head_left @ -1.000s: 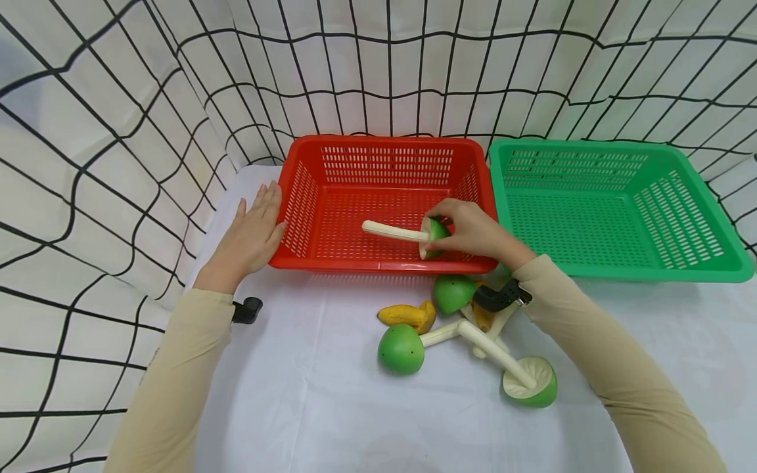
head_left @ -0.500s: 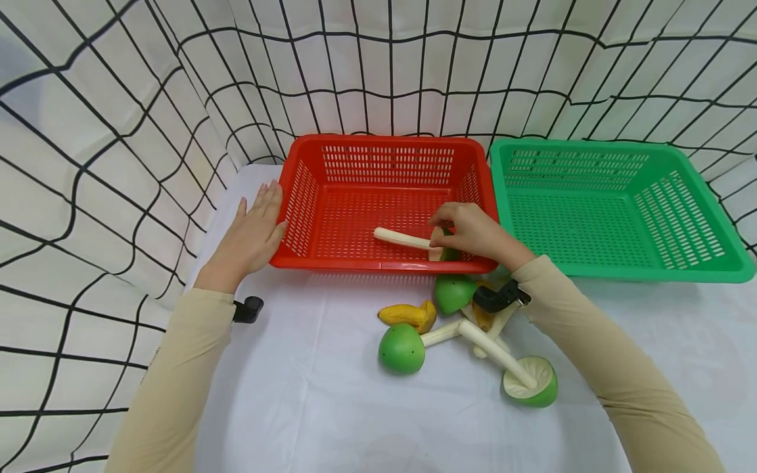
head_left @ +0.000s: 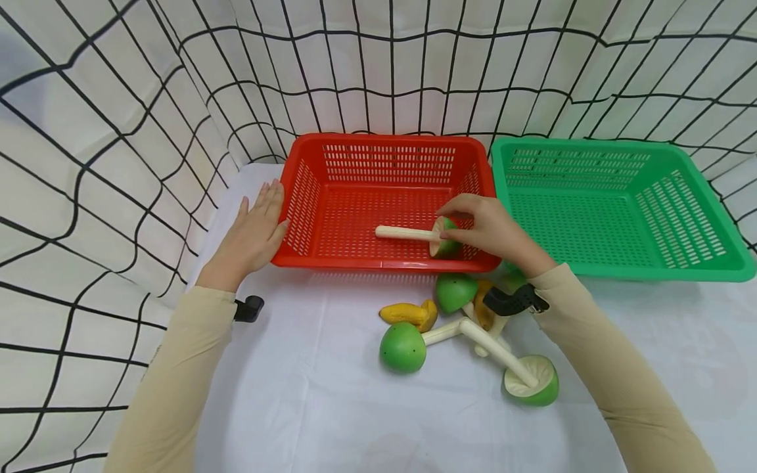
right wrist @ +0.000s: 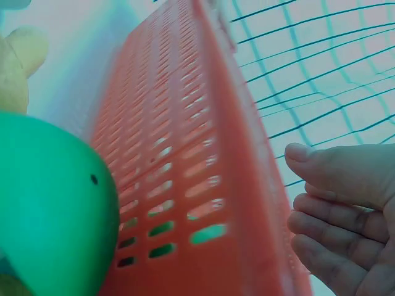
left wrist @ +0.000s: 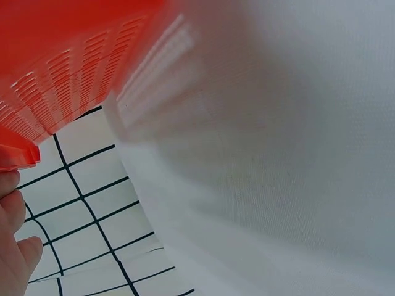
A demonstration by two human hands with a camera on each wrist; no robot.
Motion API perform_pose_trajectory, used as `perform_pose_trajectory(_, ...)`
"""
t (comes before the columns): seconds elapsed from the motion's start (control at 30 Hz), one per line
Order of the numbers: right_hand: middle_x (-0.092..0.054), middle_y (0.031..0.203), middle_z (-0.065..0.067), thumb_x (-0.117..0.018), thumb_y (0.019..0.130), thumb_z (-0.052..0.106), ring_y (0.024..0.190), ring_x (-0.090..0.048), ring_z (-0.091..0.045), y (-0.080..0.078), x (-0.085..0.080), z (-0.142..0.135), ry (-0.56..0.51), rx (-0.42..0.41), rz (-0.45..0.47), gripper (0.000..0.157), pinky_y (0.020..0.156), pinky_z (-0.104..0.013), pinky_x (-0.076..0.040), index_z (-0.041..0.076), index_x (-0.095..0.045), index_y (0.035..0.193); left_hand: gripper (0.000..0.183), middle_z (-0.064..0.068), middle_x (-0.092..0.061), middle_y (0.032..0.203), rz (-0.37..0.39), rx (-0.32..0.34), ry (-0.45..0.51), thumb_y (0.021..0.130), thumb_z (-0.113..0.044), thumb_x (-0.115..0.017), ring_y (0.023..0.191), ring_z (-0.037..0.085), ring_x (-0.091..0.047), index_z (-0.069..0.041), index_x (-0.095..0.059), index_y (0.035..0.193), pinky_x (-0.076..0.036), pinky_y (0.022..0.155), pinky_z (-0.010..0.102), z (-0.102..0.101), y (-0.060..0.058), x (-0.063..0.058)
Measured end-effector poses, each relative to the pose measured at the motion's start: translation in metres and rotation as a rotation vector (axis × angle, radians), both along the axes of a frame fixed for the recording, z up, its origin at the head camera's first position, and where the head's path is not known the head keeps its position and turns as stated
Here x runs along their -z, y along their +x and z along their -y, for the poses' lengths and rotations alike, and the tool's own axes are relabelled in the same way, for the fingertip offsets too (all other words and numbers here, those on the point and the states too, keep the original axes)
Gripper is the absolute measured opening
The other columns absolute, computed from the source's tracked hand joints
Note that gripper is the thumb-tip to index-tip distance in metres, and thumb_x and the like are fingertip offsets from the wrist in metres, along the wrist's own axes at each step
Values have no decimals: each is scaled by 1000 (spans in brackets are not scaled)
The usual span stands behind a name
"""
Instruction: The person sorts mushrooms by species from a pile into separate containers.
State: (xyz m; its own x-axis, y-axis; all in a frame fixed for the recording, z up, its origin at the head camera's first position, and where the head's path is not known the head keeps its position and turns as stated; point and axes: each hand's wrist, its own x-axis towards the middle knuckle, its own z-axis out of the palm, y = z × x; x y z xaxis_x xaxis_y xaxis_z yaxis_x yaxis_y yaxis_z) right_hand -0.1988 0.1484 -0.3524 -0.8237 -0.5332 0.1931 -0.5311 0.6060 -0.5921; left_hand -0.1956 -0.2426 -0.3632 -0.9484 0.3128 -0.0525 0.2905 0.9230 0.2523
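- Your right hand point(head_left: 493, 230) reaches over the near right corner of the red basket point(head_left: 378, 265); its thumb and fingers are parted, a gap between them, and pinch nothing.
- Just below those fingers and thumb lies the mushroom point(head_left: 416, 234), on its side inside the red basket; its green cap sits under your hand and its pale stem points away to the left.
- Your left hand point(head_left: 251, 233) has its fingers straight and side by side, with the thumb held off from them; it rests against the left side of the red basket.
- To the right of your right hand, the green basket point(head_left: 650, 270) stands right beside the red one.
- Nearer you than your right hand, outside the front of the red basket, a green cap point(head_left: 455, 292) lies close to the basket wall.
- Left of that and a little closer to you is a yellow toy point(head_left: 408, 315), with a second green cap point(head_left: 402, 348) just in front of it.
- Below your right wrist, a black strap point(head_left: 514, 301) partly covers another yellow piece point(head_left: 483, 315) and some pale stems.
- Closest to you on that side, a tipped mushroom point(head_left: 535, 384) shows its pale underside, its stem slanting up and left.
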Motion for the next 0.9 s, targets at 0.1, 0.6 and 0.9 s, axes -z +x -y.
perform_pose_trajectory(0.1, -66, 104, -16, -76, 79, 9, 97, -61, -28, 11, -4, -10, -41, 1, -48, 33, 84, -44, -50, -4, -65, 108, 62, 16, 2, 156, 8, -1, -2, 102, -26, -28, 143, 26, 8, 1, 3, 149, 6, 113, 51, -1, -1, 0)
perform_pose_trajectory(0.6, -65, 108, -10, -80, 67, -5, 100, -60, -16, 86, 0, -60, -165, 68, -223, 48, 86, -21, -48, 0, -66, 112, 62, 17, 2, 156, 5, 7, 24, 102, -26, -27, 143, 29, 7, 1, 3, 149, 5, 112, 54, -1, -2, 2)
perform_pose_trajectory(0.9, -63, 114, -6, -82, 58, -11, 112, -51, 0, 136, 2, -94, -162, 161, -225, 64, 94, -12, -37, 2, -64, 118, 62, 18, 2, 156, 8, 11, 31, 102, -25, -27, 143, 28, 9, 1, 3, 149, 7, 111, 53, -2, -2, 2)
